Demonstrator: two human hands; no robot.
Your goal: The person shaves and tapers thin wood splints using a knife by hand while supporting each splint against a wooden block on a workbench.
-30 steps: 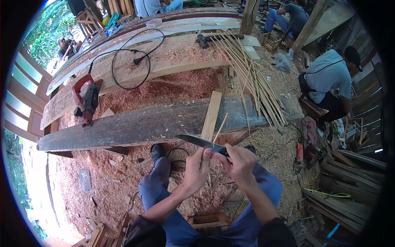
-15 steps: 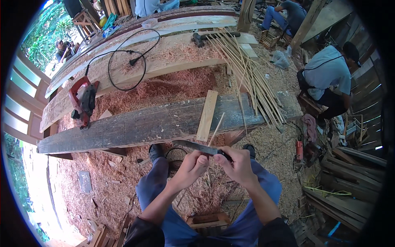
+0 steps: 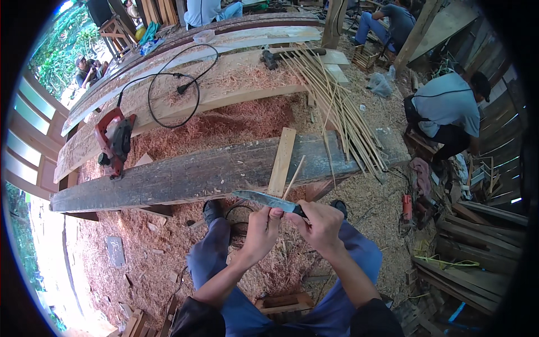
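Note:
My right hand [image 3: 319,226] is closed round the dark handle of a knife [image 3: 260,198]. Its long blade points left and lies across a thin wooden stick [image 3: 293,178]. My left hand [image 3: 259,233] pinches the stick just below the blade, its thumb close to the blade; the fingers hide part of the stick. Beyond the knife, a flat pale wood strip [image 3: 282,160] with small marks rests on a dark, worn plank [image 3: 196,170]. A bundle of long thin sticks [image 3: 342,112] lies over the plank's right end.
A red and black electric planer [image 3: 116,141] sits at the left, its black cable [image 3: 197,95] looped over pale boards. A hammer [image 3: 270,59] lies farther back. Shavings cover the ground. One person [image 3: 443,106] crouches at the right; others sit farther off. Scrap planks [image 3: 471,241] are stacked lower right.
The blade has turned slightly, so its flat side catches more light. My hands have shifted only a little, and the stick stays nearly in place. The person at the right bends lower.

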